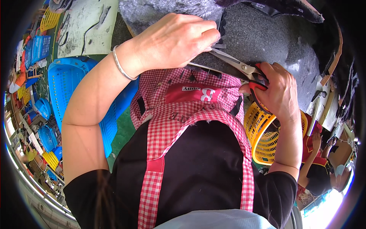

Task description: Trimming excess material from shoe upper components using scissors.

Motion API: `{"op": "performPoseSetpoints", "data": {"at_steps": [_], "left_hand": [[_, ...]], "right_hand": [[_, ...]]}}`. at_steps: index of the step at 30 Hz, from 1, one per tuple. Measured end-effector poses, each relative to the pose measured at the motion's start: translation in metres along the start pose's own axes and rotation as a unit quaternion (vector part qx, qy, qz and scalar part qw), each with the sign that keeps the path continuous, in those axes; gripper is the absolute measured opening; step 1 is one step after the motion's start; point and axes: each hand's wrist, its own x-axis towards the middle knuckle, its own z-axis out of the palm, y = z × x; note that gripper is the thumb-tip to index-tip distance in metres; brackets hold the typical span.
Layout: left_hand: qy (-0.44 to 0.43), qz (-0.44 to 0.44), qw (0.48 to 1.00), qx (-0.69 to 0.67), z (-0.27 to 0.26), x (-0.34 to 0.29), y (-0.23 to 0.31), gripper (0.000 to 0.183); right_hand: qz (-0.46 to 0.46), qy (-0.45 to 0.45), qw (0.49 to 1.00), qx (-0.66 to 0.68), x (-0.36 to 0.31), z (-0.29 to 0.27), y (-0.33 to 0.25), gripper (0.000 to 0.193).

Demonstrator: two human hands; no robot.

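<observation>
My right hand (280,89) grips the red handles of a pair of scissors (238,65), whose metal blades point left and are parted around the edge of a dark grey furry fabric piece (267,34). My left hand (173,40), with a silver bangle on its wrist, pinches the fabric's edge just left of the blade tips, next to a lighter grey fuzzy part (152,11). Below the hands hangs my red-and-white checked apron (183,110) over a black shirt.
A large blue plastic basket (72,84) stands at my left, a yellow basket (263,137) at my right. More blue and yellow baskets lie at the far left. A worktable (89,26) is at the upper left. Another person in red (316,160) sits at the lower right.
</observation>
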Motion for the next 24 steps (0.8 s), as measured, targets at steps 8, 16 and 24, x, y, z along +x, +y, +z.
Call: {"op": "performPoseSetpoints", "data": {"at_steps": [8, 16, 24], "left_hand": [[0.01, 0.002, 0.998, -0.056, 0.001, 0.002, -0.01, 0.02], [-0.001, -0.06, 0.986, -0.155, 0.006, 0.001, -0.022, 0.017], [0.004, -0.085, 0.976, -0.199, 0.008, 0.002, -0.029, 0.016]], "right_hand": [[-0.101, 0.036, 0.993, -0.044, 0.028, -0.004, 0.009, 0.047], [-0.162, 0.033, 0.984, -0.068, 0.054, -0.025, 0.009, 0.057], [-0.215, 0.039, 0.968, -0.121, 0.067, -0.033, 0.001, 0.057]]}}
